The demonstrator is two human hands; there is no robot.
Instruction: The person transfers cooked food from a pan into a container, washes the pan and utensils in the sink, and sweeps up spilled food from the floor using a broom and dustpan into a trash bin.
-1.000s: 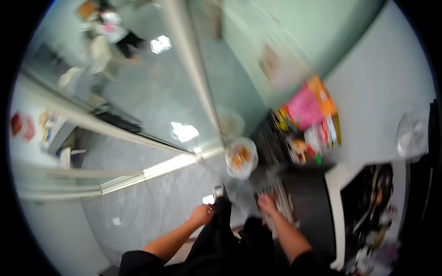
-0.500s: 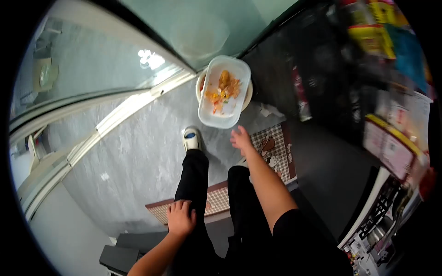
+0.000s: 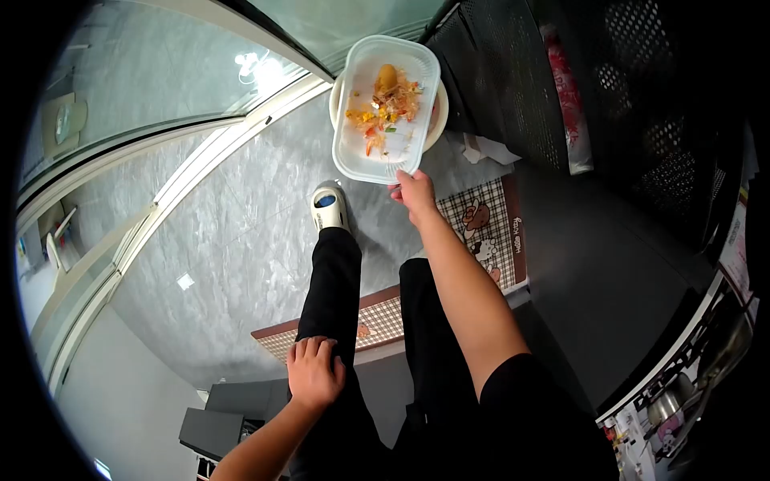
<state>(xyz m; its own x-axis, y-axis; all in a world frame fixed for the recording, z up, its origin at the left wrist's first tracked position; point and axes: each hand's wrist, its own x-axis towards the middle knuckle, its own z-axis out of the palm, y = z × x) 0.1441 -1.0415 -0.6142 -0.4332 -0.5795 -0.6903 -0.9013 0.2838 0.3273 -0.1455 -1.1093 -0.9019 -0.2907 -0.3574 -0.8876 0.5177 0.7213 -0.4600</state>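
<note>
A translucent plastic container sits over a round whitish bin, covering most of its opening. In the container lie food scraps in orange, red and green, with a brown egg-like lump among them. My right hand pinches the container's near rim between thumb and fingers. Resting on the black trouser leg around my left knee, my left hand holds nothing, its fingers laid over the cloth.
Sliding glass doors in a white frame run along the left. A black perforated panel stands at the right beside the bin. Near it lies a crumpled white paper. A checked mat lies by my feet; one wears a white clog.
My right hand has moved from just short of the container to its near rim and closed on it. The view has shifted; my left hand stays on the leg.
</note>
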